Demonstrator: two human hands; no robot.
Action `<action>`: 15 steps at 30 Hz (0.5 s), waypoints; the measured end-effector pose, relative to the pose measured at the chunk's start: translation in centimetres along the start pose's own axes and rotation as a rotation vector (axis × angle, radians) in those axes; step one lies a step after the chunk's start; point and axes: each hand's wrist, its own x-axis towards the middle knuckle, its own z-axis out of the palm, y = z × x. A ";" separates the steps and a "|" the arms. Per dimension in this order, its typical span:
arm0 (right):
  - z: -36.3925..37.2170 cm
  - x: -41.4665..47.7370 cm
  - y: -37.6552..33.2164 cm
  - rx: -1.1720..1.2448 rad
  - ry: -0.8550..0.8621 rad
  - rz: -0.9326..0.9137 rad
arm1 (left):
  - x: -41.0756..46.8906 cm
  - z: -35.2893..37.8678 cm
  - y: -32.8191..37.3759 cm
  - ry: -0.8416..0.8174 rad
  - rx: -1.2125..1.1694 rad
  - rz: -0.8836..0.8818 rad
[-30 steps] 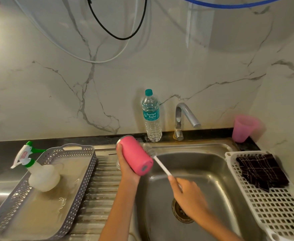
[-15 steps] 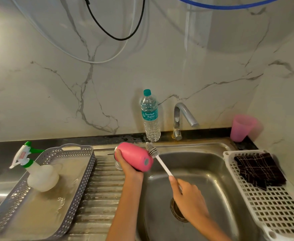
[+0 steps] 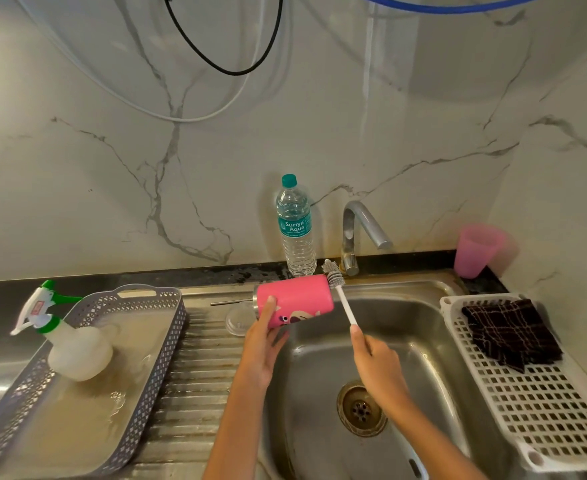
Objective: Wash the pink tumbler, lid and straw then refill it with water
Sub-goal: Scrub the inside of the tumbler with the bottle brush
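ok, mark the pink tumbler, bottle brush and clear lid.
pink tumbler [image 3: 295, 297]: head view, middle of its pink side.
bottle brush [image 3: 344, 303]: head view, white handle below the bristles.
clear lid [image 3: 237, 320]: head view, centre of the disc.

Sink [image 3: 423, 341] shiny steel; tumbler [image 3: 295, 296] matt pink; rack [image 3: 545, 410] plastic.

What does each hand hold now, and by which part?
The left hand grips the pink tumbler, lying sideways, near its metal rim end. The right hand holds the bottle brush by the lower end of its white handle.
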 end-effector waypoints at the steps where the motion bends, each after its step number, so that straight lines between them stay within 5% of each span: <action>1: 0.1 0.1 0.2 -0.003 -0.010 0.014 | -0.1 -0.1 -0.1 -0.014 0.007 0.001; 15: 0.2 -1.3 2.1 -0.048 -0.063 0.048 | -0.6 -0.7 -0.4 0.103 0.106 0.019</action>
